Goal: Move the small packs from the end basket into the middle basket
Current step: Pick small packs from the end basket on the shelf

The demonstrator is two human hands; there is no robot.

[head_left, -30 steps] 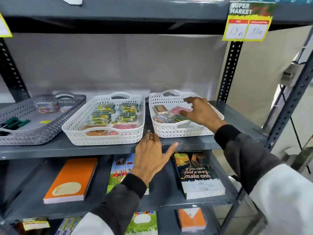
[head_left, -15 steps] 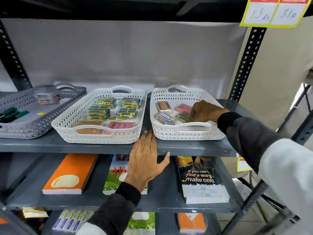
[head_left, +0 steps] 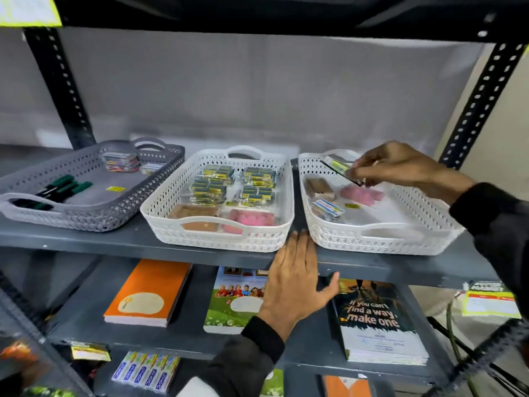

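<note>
Three baskets stand on the grey shelf. The right-hand white end basket (head_left: 380,243) holds a brown pack, a pink pack (head_left: 361,195) and a blue-and-white pack (head_left: 327,209). My right hand (head_left: 400,167) hovers above it, pinching a small yellow-and-dark pack (head_left: 340,169) lifted clear of the basket floor. The middle white basket (head_left: 217,239) contains several yellow-and-blue small packs (head_left: 234,184), a brown pack and a pink pack. My left hand (head_left: 297,279) lies flat with fingers apart on the shelf's front edge between the two white baskets, holding nothing.
A grey basket (head_left: 94,219) with green-handled tools and small packets stands at the left. Black perforated uprights (head_left: 483,96) frame the shelf. Below lie an orange notebook (head_left: 148,293), a children's notebook and a dark notebook (head_left: 375,319).
My right hand dipped into the end basket, closed on a small pack and has now risen with it. My left hand stays on the shelf edge. The camera has moved closer.
</note>
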